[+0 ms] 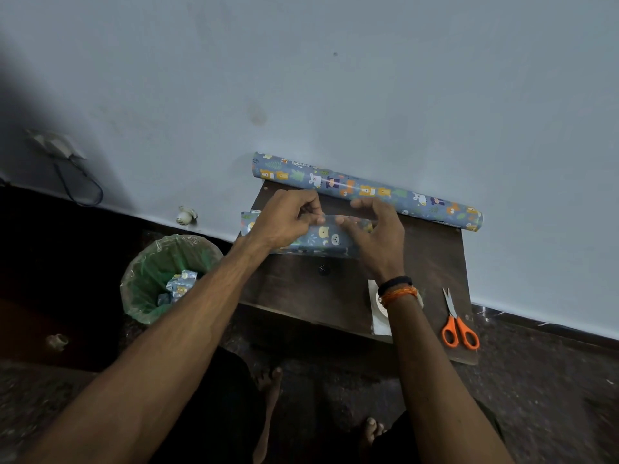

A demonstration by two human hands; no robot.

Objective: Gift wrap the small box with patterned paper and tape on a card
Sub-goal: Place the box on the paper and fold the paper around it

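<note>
The patterned paper (318, 237) is lying folded over something at the back of the dark table (301, 289); the box itself is hidden beneath it. The left hand (284, 219) is pinching the paper's top edge, and the right hand (378, 229) is pressing loosely spread fingers on it. The paper roll (368, 190) is sitting behind, against the wall. The right wrist is partly hiding the tape (382, 306); orange scissors (457, 324) are lying beside.

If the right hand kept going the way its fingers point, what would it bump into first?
Probably the left hand: the right hand points leftward along the wrapped box, and their fingertips nearly meet already.
</note>
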